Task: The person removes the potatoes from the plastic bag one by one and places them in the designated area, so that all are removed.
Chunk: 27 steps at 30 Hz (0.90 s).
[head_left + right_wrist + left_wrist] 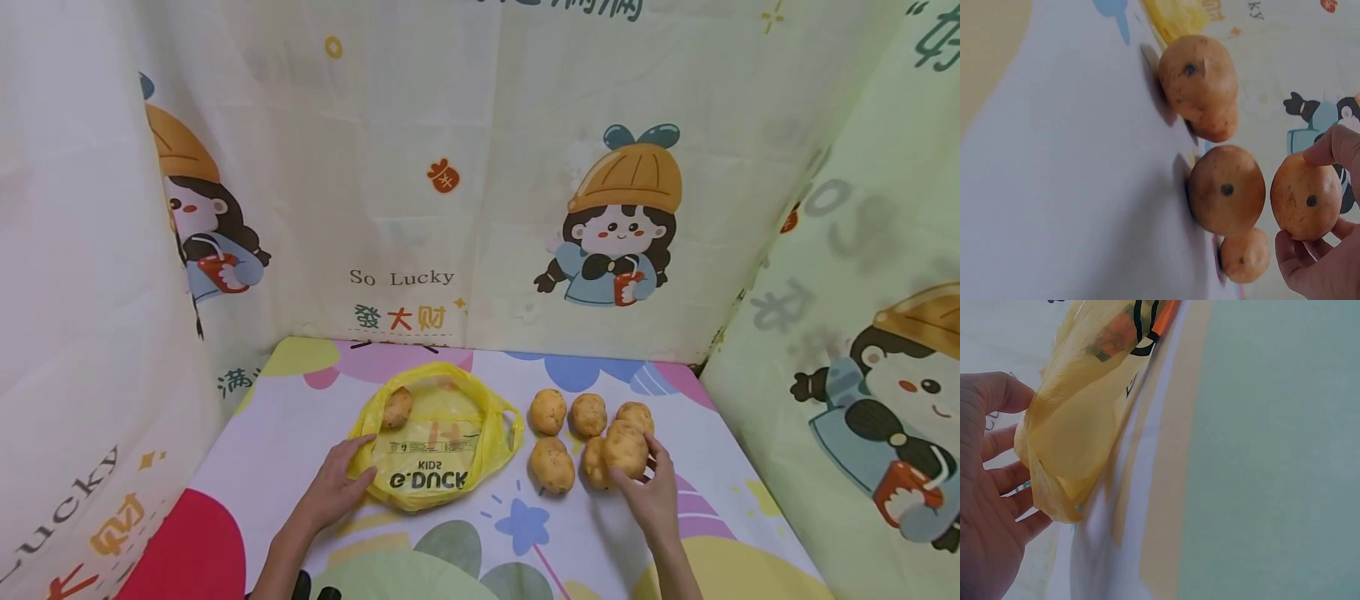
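My right hand grips a potato between thumb and fingers, lifted above the table and close over another potato. More potatoes lie around it: one to its left and others in a row behind. To the left, an open yellow plastic bag with "KIDS" and "G.DUCK" print lies on the table, and one potato shows inside its mouth. At the bag's left side, my left hand holds the edge, thumb and fingers on the thin film.
A patterned cloth covers the table. Printed curtains stand close at the back, the left and the right. Small dark objects show at the front edge beside the left forearm.
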### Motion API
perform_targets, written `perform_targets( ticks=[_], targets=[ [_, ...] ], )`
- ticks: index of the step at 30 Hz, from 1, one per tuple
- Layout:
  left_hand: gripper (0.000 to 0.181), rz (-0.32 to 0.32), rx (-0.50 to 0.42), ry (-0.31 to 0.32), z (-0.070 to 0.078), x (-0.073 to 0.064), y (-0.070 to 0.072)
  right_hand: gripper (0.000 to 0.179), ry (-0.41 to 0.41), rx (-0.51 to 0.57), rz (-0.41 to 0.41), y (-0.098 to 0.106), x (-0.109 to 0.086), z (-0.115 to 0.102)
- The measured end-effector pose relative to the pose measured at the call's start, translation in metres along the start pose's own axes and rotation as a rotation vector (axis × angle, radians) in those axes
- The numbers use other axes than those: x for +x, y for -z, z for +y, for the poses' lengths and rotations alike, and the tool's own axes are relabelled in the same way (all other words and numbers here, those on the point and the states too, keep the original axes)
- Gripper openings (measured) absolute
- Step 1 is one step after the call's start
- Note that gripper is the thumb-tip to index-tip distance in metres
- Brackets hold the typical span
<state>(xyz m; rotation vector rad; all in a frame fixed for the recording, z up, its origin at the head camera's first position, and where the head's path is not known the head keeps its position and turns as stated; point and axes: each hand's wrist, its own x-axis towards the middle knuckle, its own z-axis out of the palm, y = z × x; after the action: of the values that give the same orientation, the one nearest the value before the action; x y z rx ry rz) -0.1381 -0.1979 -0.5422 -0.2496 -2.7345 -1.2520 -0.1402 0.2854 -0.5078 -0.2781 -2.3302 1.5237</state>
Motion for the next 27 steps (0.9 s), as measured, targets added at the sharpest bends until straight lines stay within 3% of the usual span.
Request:
perform_targets(
  ticks=[9,20,27],
  targets=[
    [0.053,0.001,-0.008,-0.003,-0.001,-0.001,-0.001,0.086,-0.023,-0.067,0.044,0.015,0.004,0.015],
    [0.053,-0.009,-0.012,0.020,-0.001,-0.001,-0.001,0.089,-0.045,-0.169,0.007,0.022,0.006,0.027],
    [0.053,-0.008,-0.016,0.021,0.000,-0.001,-0.001,0.088,-0.013,-0.219,-0.018,0.025,0.013,0.035]
  ],
)
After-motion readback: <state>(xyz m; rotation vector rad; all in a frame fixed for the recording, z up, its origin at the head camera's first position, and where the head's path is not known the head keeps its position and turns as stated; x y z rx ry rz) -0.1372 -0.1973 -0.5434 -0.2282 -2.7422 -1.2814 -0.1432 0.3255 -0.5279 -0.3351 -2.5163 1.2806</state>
